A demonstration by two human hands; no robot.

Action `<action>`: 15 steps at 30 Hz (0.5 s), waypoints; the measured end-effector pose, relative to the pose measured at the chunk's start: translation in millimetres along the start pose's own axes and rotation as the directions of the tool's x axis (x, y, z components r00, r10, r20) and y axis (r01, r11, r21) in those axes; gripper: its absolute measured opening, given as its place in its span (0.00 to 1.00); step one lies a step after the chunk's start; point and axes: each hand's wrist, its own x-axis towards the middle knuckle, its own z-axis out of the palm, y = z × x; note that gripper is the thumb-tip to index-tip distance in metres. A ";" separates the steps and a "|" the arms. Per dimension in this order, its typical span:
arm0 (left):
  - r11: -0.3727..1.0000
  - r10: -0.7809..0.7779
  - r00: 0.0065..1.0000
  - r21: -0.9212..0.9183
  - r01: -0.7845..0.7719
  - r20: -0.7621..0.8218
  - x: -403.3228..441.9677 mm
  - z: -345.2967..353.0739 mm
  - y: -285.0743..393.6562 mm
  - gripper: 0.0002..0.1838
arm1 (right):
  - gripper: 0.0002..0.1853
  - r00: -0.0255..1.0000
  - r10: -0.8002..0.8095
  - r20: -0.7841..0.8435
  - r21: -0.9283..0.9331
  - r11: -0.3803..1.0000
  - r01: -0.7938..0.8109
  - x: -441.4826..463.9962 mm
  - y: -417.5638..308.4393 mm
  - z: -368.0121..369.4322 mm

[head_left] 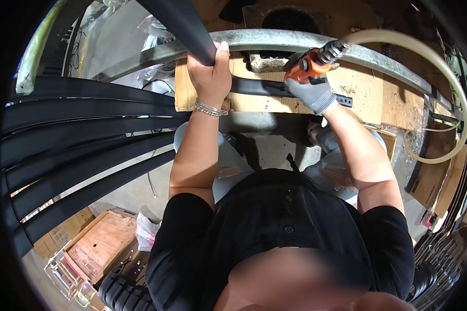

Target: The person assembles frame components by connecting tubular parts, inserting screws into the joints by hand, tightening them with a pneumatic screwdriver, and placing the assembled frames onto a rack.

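My left hand (pixel 209 75), bare and with bracelets on the wrist, is closed around the lower end of a black rectangular bar (pixel 179 26), which runs up out of view. In a grey glove, my right hand (pixel 308 92) grips an orange air tool (pixel 308 66) with a metal coupling and a pale hose (pixel 394 34). The tool's working tip is hidden. A second black bar (pixel 254 86) lies across the wooden board (pixel 360 88) beneath my hands; its right end, beyond my glove, has several holes (pixel 343 100).
A grey metal rail (pixel 275 39) arches across behind the board. Long black slats (pixel 88 109) fill the left side. The hose loops down on the right near cardboard (pixel 430 181). A wooden box (pixel 101 243) and a plastic bag (pixel 147 231) are at lower left.
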 end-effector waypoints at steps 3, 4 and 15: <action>0.999 0.036 0.999 -0.035 -0.037 -0.025 1.3 2.9 -3.4 0.07 | 0.10 0.997 0.073 0.004 0.065 0.995 -0.073 2.6 1.3 1.0; 0.999 0.014 1.000 -0.033 -0.015 -0.015 -0.2 2.1 -1.5 0.07 | 0.10 1.000 0.001 -0.010 -0.046 0.999 -0.001 2.2 1.6 3.2; 0.998 0.059 0.997 -0.028 -0.061 -0.058 -11.7 -2.6 -2.7 0.09 | 0.12 0.996 0.082 0.022 -0.133 0.988 -0.078 3.9 -1.2 6.1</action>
